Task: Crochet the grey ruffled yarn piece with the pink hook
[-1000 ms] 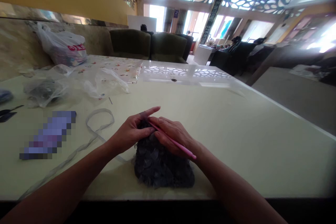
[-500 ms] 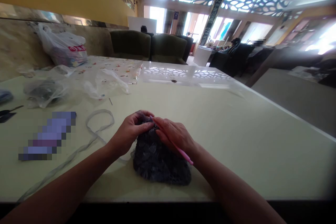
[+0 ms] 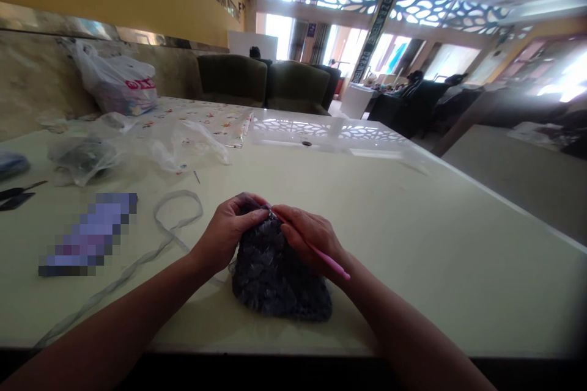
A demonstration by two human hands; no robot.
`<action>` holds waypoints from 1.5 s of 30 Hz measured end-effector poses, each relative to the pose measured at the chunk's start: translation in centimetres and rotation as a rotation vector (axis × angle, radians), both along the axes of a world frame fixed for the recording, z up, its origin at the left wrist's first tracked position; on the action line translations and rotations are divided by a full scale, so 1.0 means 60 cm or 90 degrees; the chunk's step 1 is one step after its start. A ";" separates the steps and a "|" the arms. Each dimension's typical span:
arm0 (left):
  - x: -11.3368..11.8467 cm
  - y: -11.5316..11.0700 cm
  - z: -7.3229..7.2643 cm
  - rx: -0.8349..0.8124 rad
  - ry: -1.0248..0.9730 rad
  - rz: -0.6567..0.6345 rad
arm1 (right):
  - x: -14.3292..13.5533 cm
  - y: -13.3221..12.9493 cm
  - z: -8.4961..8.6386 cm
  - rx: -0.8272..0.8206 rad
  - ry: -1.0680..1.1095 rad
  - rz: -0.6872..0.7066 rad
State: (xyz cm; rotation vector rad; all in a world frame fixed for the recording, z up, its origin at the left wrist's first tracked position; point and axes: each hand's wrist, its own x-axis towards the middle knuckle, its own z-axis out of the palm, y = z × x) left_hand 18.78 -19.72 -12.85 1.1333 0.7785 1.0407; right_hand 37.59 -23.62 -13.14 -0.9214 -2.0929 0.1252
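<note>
The work in hand looks like crochet, and the step appears to be the forming of a single stitch at the top edge of a dark grey crocheted piece (image 3: 279, 287). That piece sits upright or nearly so at the near edge of the pale table (image 3: 435, 244), in front of the person, between the two forearms.

The left hand (image 3: 224, 229) grasps the top left corner of the fabric, the thumb laid across the near side and the other fingers curled behind it. The right hand (image 3: 312, 235) grips a pink crochet hook (image 3: 331, 262), its shaft slanting from the left hand's thumb tip down towards the near right, the thick end jutting out past the palm. The hook's head is at the fabric's edge, close to the left thumb (whether it is through a loop is too small to tell).

A twisted pale strand (image 3: 170, 234) crosses the table to the left, makes one open loop, passes under the left forearm and shows again beside the fabric's left side; I cannot tell if it feeds the stitch.

As I judge it, the next move calls for a firm left pinch to keep the edge taut, with a small turn of the right wrist to catch the yarn and draw it through without splitting it. The strand's slack seems ample, though its run under the forearm could drag.
</note>
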 end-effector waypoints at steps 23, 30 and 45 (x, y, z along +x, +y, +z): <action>0.001 -0.020 0.011 0.025 0.005 -0.072 | -0.011 0.002 -0.013 0.173 0.005 -0.111; 0.004 -0.018 0.011 -0.042 -0.077 -0.156 | -0.011 0.006 -0.017 0.133 0.097 -0.011; 0.000 -0.018 0.012 0.066 -0.028 -0.060 | -0.022 0.004 -0.003 0.174 -0.011 -0.085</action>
